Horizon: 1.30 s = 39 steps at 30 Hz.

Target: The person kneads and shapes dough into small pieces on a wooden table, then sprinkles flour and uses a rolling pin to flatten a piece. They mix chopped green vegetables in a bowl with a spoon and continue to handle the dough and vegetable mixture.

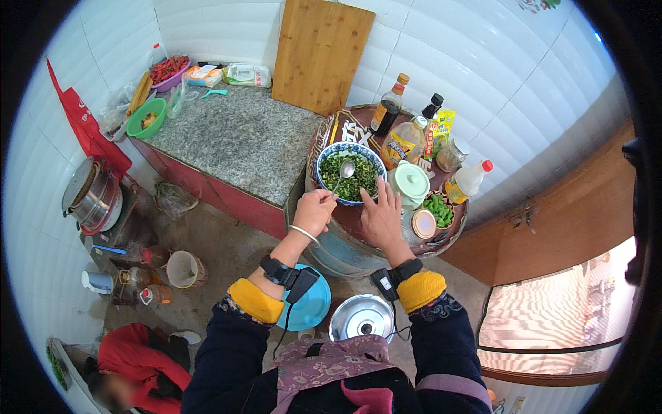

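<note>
A blue-and-white bowl (381, 158) of chopped greens (331, 164) stands on a round table (357, 227). My left hand (314, 211) grips the handle of a metal spoon (347, 168), whose bowl end lies over the greens. At the bowl's right front rim, my right hand (381, 215) rests with fingers spread and holds nothing. Right of it are a pale green lidded pot (412, 179), a glass jar with a pinkish lid (423, 224) and a small bowl of green peppers (439, 209).
Sauce bottles (387, 111), an oil bottle (403, 142) and a red-capped bottle (468, 181) line the table's back and right. A cutting board (321, 57) leans behind the granite counter (232, 139). Below are a blue lid (310, 300) and a metal lid (361, 316). A person in red (139, 357) is lower left.
</note>
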Motion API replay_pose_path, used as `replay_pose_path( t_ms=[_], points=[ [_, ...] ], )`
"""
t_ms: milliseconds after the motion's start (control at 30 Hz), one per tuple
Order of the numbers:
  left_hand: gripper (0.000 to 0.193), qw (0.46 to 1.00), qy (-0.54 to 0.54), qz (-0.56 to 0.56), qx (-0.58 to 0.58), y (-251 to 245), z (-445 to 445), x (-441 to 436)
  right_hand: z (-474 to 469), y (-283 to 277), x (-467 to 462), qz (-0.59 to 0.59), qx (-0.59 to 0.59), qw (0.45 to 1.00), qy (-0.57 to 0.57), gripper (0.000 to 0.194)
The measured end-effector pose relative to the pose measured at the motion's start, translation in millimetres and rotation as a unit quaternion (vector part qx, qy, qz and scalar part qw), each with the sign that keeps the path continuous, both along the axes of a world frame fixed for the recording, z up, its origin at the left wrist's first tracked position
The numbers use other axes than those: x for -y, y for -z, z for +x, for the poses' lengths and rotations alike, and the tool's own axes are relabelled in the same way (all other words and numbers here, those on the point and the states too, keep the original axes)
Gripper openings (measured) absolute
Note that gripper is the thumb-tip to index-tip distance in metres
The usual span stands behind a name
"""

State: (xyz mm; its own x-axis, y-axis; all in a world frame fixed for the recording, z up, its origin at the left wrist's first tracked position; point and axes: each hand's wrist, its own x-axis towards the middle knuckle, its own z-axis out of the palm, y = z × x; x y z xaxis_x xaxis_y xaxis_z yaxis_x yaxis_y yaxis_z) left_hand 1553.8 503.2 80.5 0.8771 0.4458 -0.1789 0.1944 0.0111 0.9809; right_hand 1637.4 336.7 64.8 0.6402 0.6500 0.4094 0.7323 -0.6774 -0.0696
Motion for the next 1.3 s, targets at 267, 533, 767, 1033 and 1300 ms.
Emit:
replay_pose_path(
  t_ms=[267,533,767,1033,1300],
  points=[
    [0.021,0.971,-0.043,0.231,0.041,7,-3,8,-7,6,16,0.044,-0.072,0.996,-0.008,0.04],
    [0.021,0.953,-0.033,0.283,0.104,12,-8,17,-15,-20,-11,0.061,0.037,0.997,-0.038,0.053],
    [0.017,0.981,0.011,0.139,0.138,18,-10,18,-4,-13,-21,0.05,0.038,0.998,0.016,0.056],
    [0.016,0.981,0.022,0.113,0.155,35,-7,5,11,-19,-19,0.039,0.033,0.998,0.036,0.055],
    [0.018,0.945,0.011,0.274,0.175,23,-16,4,18,-25,-20,-0.023,0.081,0.996,0.003,0.049]
  ],
)
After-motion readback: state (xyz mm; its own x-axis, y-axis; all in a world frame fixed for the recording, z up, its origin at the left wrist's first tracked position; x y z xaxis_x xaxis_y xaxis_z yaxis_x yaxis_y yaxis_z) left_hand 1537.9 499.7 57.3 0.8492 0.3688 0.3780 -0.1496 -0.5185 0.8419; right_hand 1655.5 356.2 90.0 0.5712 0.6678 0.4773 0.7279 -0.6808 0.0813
